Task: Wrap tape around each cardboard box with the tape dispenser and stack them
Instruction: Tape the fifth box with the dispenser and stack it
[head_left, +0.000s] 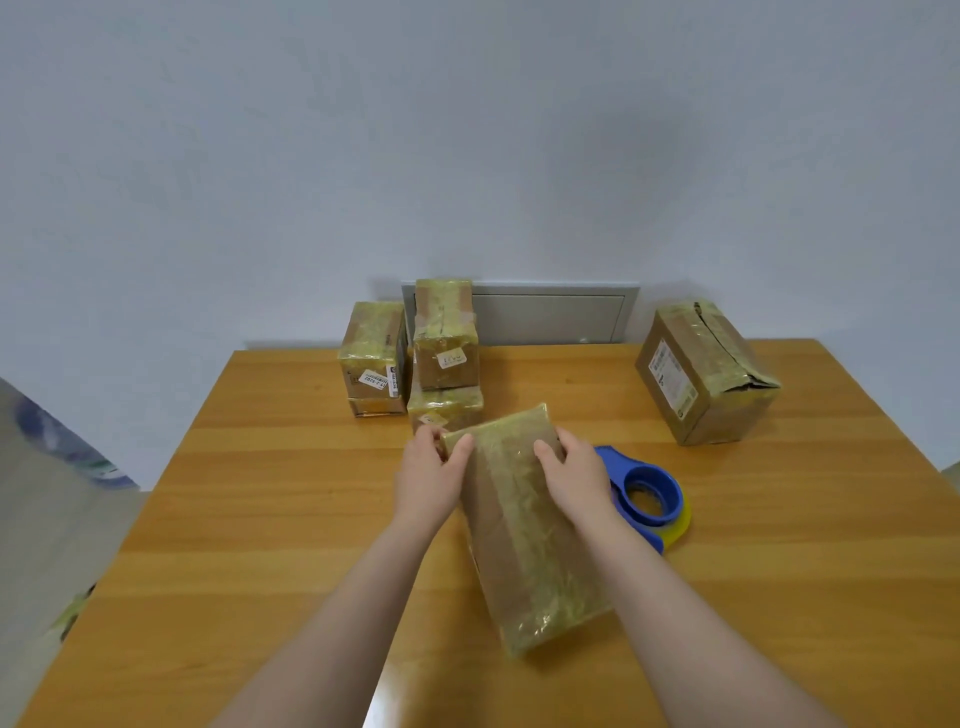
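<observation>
Our left hand (431, 480) and right hand (571, 475) grip the far end of the taped box (524, 540) at the worktop's (260, 519) middle, beside the dispenser (652, 499), where its slick wrap may slip or it may topple the uneven stack (447, 358) by the far edge.

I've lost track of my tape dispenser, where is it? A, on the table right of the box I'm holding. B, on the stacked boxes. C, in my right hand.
A: the blue tape dispenser lies on the table beside the right hand, which grips the box together with the left hand.
</observation>
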